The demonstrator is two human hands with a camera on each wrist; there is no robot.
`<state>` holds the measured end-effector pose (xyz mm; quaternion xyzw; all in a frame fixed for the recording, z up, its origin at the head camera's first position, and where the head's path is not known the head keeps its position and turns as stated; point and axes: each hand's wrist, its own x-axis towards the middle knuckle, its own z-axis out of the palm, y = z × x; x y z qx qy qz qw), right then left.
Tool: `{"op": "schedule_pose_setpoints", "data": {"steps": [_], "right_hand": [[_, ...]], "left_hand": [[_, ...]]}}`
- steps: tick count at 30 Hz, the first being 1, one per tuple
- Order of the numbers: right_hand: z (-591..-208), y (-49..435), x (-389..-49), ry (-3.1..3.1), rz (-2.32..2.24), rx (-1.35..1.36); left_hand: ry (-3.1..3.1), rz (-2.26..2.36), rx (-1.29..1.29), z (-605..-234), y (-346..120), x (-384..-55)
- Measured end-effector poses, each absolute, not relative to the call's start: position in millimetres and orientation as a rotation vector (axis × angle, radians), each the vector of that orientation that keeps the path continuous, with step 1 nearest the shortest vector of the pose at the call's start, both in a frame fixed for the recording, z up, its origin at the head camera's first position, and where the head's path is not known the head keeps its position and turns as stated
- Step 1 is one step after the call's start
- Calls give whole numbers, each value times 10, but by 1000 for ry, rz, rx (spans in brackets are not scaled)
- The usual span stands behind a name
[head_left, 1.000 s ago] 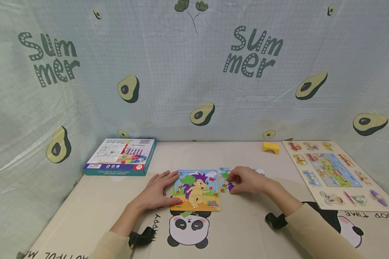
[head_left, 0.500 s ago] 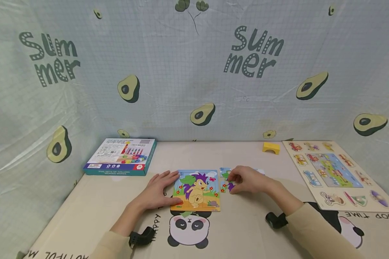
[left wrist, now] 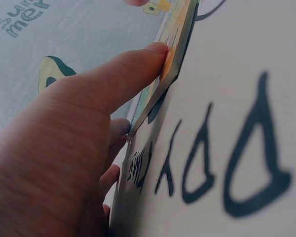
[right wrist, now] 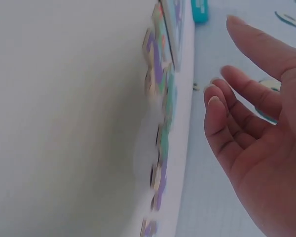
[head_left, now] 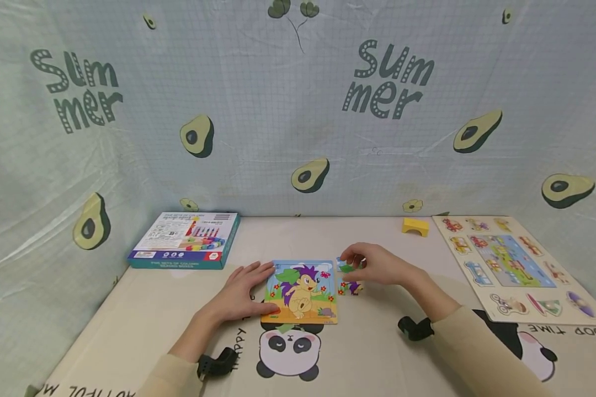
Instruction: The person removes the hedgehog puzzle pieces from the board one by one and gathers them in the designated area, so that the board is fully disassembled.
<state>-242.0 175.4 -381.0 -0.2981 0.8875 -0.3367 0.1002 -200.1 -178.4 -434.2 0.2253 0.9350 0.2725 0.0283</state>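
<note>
A square hedgehog jigsaw puzzle [head_left: 303, 292] lies flat on the table in the head view. My left hand [head_left: 240, 295] rests at its left side, the thumb [left wrist: 143, 64] on its lower left part and the fingertips by the upper left corner. To the right of the puzzle lie loose jigsaw pieces [head_left: 349, 288], partly covered from above by my right hand [head_left: 379, 266]. In the right wrist view the pieces [right wrist: 158, 64] stretch in a row along the table. There, the right hand [right wrist: 259, 118] is raised off them, thumb apart from loosely bent fingers, and nothing shows between them.
At the back left stands a flat toy box [head_left: 184, 240]. A yellow arch block [head_left: 414, 226] is at the back right. Further right lies a large wooden picture board [head_left: 462, 225] with several cut-out figures. A patterned sheet [head_left: 258, 99] hangs behind the table.
The right hand has lifted from the loose pieces and shifted slightly away from me, its thumb parted from a piece with purple on it. The left hand and the hedgehog puzzle stay put.
</note>
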Motion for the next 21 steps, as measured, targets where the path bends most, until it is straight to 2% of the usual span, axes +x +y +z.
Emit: {"op": "schedule_pose_setpoints", "data": {"steps": [11, 21], "right_hand": [[-3796, 1390, -2450, 2531, -1106, -969], [-3883, 1087, -2447, 2510, -1115, -910]], "left_hand": [[2888, 846, 695, -4344, -1773, -2002], [2882, 840, 678, -4332, -1770, -2004]]}}
